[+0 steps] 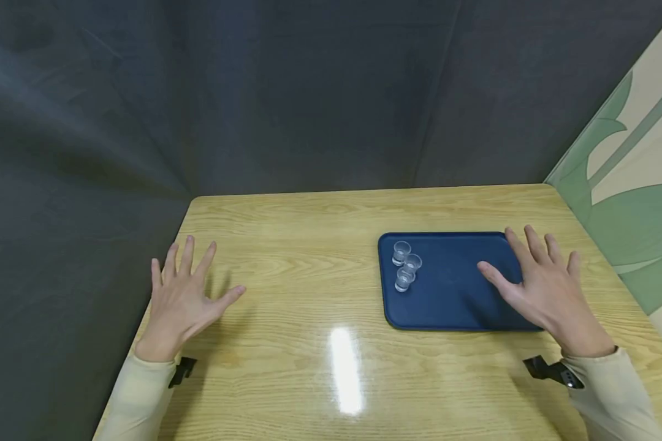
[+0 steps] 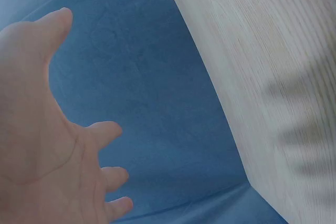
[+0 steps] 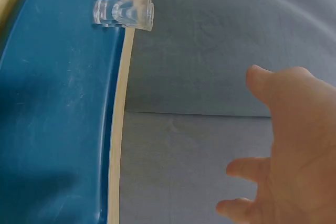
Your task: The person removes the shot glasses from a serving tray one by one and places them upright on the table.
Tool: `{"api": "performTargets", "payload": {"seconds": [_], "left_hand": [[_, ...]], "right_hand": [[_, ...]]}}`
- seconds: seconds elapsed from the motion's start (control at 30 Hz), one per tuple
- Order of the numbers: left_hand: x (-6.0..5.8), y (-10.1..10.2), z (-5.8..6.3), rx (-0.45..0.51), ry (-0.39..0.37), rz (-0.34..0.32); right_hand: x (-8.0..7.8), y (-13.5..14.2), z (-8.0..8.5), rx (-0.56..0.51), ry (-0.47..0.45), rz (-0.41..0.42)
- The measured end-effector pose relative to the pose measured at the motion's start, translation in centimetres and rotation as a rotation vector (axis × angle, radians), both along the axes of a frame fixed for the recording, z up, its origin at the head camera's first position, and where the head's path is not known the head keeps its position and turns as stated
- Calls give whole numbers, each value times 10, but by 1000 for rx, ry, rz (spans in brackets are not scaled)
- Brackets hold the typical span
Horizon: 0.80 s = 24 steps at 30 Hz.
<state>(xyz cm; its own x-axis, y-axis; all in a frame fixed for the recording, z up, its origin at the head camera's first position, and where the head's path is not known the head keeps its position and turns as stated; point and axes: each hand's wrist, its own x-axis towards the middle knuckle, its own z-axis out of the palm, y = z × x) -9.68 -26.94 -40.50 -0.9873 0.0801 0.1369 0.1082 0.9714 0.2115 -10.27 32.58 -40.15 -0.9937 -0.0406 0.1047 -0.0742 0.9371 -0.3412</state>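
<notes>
Fingers spread, my left hand [image 1: 179, 306] hovers over the left side of the wooden table and holds nothing. My right hand [image 1: 548, 294] is also spread and bare, above the right end of a blue tray [image 1: 452, 306]. Three small clear glasses stand upright near the tray's left edge: a back one [image 1: 401, 252], a middle one [image 1: 413, 263] and a front one [image 1: 404, 280]. They stand close together, away from both hands. In the right wrist view, glasses [image 3: 123, 13] show at the top, on the tray [image 3: 52, 119].
The light wood table [image 1: 287, 257] carries the tray on its right half. A dark cloth [image 1: 320, 98] hangs behind the table and along its left side. At the right is a cloth [image 1: 640, 233] with a green leaf pattern.
</notes>
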Motion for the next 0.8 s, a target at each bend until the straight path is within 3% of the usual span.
{"api": "performTargets", "payload": {"seconds": [0.2, 0.4, 0.63, 0.8], "left_hand": [[0, 4, -2, 24, -30, -5], [0, 16, -6, 72, -65, -36], [-2, 38, -12, 183, -15, -69], [-4, 63, -18, 244, 43, -116]], "right_hand": [[-7, 5, 4, -70, 6, 3], [-29, 21, 4, -139, -64, -53], [-58, 52, -14, -285, -152, -117], [-71, 63, -33, -314, -133, -223]]}}
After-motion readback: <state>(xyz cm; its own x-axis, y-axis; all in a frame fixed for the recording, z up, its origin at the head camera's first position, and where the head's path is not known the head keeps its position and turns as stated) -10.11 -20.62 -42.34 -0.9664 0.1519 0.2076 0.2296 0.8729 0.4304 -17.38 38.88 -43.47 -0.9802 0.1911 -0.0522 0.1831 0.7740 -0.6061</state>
